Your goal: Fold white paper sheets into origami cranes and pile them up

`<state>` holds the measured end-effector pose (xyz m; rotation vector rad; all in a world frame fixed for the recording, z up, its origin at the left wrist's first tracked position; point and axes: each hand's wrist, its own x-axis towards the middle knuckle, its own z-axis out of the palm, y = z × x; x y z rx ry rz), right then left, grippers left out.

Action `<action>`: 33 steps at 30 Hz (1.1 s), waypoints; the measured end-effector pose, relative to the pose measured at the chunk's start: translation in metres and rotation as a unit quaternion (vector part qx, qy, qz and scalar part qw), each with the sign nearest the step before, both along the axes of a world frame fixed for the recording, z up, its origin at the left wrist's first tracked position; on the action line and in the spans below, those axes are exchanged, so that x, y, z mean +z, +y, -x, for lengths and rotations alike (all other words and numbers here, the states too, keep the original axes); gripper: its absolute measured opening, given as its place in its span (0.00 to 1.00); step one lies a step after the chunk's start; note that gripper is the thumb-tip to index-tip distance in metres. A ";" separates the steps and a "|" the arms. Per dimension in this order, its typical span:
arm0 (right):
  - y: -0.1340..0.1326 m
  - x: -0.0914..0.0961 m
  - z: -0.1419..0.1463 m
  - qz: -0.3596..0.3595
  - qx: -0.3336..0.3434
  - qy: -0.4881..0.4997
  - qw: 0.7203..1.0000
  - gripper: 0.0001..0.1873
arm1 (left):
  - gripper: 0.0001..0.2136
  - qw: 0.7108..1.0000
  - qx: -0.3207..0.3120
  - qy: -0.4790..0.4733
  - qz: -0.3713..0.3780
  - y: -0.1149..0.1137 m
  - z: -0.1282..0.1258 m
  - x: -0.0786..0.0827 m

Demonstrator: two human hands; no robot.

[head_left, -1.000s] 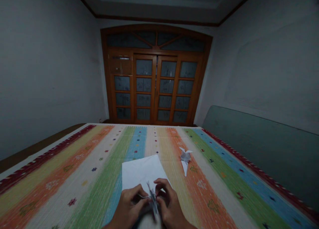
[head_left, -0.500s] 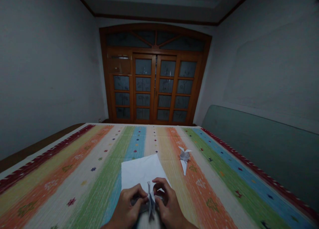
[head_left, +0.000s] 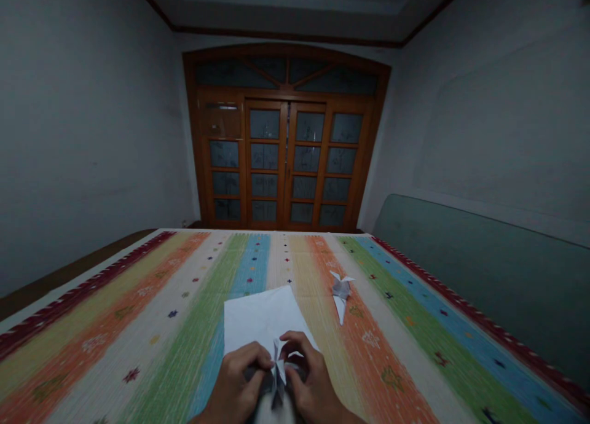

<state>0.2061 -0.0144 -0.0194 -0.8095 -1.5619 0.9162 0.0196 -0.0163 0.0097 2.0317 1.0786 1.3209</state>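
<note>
A small folded paper piece (head_left: 278, 375), white and grey with pointed flaps, stands upright between my two hands near the front edge of the view. My left hand (head_left: 240, 375) pinches its left side between thumb and forefinger. On the other side, the curled thumb and fingers of my right hand (head_left: 310, 375) hold its right flap. Just beyond my hands a white sheet of paper (head_left: 260, 316) lies flat, its near part covered by them. Farther right lies a second folded paper figure (head_left: 342, 292) with pointed ends.
A striped, multicoloured cloth (head_left: 184, 325) covers the table. Along the right side runs a pale green padded backrest (head_left: 479, 258). Wooden doors with glass panes (head_left: 286, 160) stand beyond the far edge, between pale walls.
The folded paper between my hands has shifted slightly, and its right flap now shows wider and more spread. Both hands stay in nearly the same place.
</note>
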 end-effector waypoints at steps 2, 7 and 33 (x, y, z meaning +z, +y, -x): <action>0.000 0.000 0.000 -0.002 0.004 -0.012 1.000 0.23 | 0.09 1.000 -0.005 0.001 0.000 0.000 0.001 -0.002; 0.000 0.000 0.000 0.001 0.022 -0.005 1.000 0.24 | 0.10 1.000 -0.014 0.007 0.015 -0.002 0.001 -0.001; 0.003 0.028 0.000 0.019 -0.089 0.059 0.994 0.14 | 0.09 0.998 -0.020 -0.032 0.056 0.000 -0.001 0.001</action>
